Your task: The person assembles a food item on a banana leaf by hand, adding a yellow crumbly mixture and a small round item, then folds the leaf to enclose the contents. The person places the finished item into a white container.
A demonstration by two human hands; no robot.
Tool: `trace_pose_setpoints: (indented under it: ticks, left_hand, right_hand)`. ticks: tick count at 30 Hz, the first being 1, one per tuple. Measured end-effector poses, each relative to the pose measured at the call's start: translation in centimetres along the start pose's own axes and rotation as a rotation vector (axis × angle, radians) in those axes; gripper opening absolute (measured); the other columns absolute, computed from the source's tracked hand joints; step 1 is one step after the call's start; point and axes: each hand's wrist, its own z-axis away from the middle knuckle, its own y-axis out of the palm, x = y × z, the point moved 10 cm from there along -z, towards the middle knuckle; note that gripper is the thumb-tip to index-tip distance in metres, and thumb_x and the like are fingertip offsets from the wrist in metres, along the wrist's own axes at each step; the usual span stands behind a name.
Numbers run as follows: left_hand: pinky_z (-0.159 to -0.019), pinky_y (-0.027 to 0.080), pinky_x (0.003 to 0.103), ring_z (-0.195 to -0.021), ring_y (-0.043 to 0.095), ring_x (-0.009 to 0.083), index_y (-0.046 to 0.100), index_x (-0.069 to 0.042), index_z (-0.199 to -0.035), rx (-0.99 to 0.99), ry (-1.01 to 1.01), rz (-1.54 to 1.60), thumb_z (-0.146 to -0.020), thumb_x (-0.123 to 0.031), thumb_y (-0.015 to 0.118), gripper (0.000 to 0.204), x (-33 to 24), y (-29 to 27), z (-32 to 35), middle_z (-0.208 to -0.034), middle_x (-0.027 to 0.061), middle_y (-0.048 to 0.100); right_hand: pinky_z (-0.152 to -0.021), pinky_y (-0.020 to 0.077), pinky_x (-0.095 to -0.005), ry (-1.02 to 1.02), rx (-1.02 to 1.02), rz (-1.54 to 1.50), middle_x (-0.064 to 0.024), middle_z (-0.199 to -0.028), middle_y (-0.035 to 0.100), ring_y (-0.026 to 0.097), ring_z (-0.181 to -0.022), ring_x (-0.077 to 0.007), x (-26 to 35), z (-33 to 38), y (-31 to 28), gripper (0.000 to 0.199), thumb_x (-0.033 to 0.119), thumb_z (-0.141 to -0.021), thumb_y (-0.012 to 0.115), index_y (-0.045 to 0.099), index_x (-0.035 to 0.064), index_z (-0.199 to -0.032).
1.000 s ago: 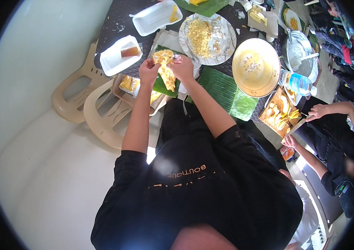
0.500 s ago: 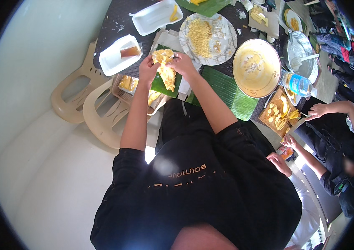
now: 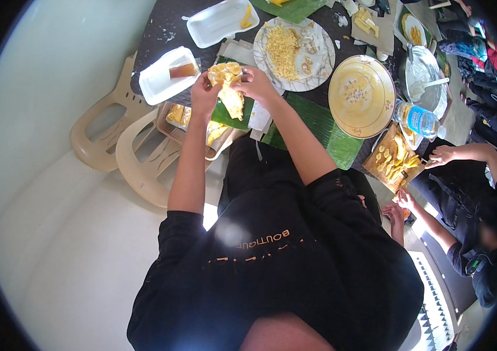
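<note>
The pale yellow piece of food (image 3: 228,88) (a floppy sheet, soft and creased, I cannot tell just what kind) is held up between both hands above the near edge of the dark table (image 3: 166,26), over a green banana leaf (image 3: 318,126). The left hand (image 3: 204,96) has its fingers curled closed on the sheet's left edge, and the right hand (image 3: 255,85) pinches the top right part, fingers bent tight around it. To handle it well, I judge both grips should stay light and close together, so the sheet does not tear along its creases, and it should be kept over the leaf so that any crumbs fall there and not on the lap. Just left of the hands lies a white foam tray (image 3: 163,76) with a brown block in it; a second white tray (image 3: 219,20) sits farther off. To the right stand a patterned plate (image 3: 321,55) of yellow shreds and a yellow bowl (image 3: 360,96), with a plastic bottle (image 3: 418,120) beyond. Beige plastic chairs (image 3: 137,152) stand at the near left, one bearing a basket of yellow pieces. At the far right another person's hand (image 3: 441,157) works at a board of slices.
</note>
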Motion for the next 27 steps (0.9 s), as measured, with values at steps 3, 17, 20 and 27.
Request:
trace_pose_setpoints:
  ticks: [3,17,20,27]
  left_hand:
    - [-0.075,0.048,0.023,-0.087,0.059,0.0118,0.050,0.005,-0.118,0.013,-0.046,0.078,-0.077,0.004,0.060,0.042,-0.5,0.3,0.6,-0.103,0.0080,0.063]
    - [-0.080,0.049,0.026,-0.091,0.061,0.0131,0.051,0.005,-0.116,-0.018,0.021,-0.038,-0.077,0.001,0.061,0.040,0.7,0.0,-1.3,-0.102,0.0095,0.064]
    - [-0.080,0.049,0.026,-0.091,0.062,0.0133,0.052,0.005,-0.115,-0.066,0.074,-0.126,-0.076,-0.001,0.062,0.040,0.6,0.0,-1.4,-0.101,0.0102,0.065]
    - [-0.079,0.050,0.028,-0.088,0.066,0.0186,0.055,0.005,-0.112,-0.148,0.168,-0.345,-0.073,-0.007,0.067,0.042,0.0,-0.1,-1.2,-0.099,0.0139,0.066]
  right_hand:
    - [-0.073,0.0517,-0.0285,0.003,-0.006,-0.045,-0.0177,-0.103,0.065,0.065,-0.089,-0.0191,0.2,0.3,0.0,0.071,0.004,-0.069,0.077,0.043,-0.0096,-0.129]
    - [-0.070,0.0529,-0.0302,0.006,-0.031,0.073,-0.0172,-0.104,0.065,0.065,-0.088,-0.0194,-1.1,-2.6,-0.5,0.070,0.004,-0.072,0.076,0.040,-0.0092,-0.131]
    - [-0.072,0.0527,-0.0307,-0.026,-0.113,0.104,-0.0161,-0.100,0.066,0.065,-0.087,-0.0200,-3.0,-4.1,-1.2,0.066,0.006,-0.067,0.079,0.047,-0.0092,-0.124]
    - [-0.076,0.0524,-0.0313,-0.050,-0.277,0.257,-0.0135,-0.092,0.069,0.067,-0.084,-0.0216,-3.2,-3.2,-2.2,0.057,0.015,-0.059,0.083,0.060,-0.0051,-0.108]
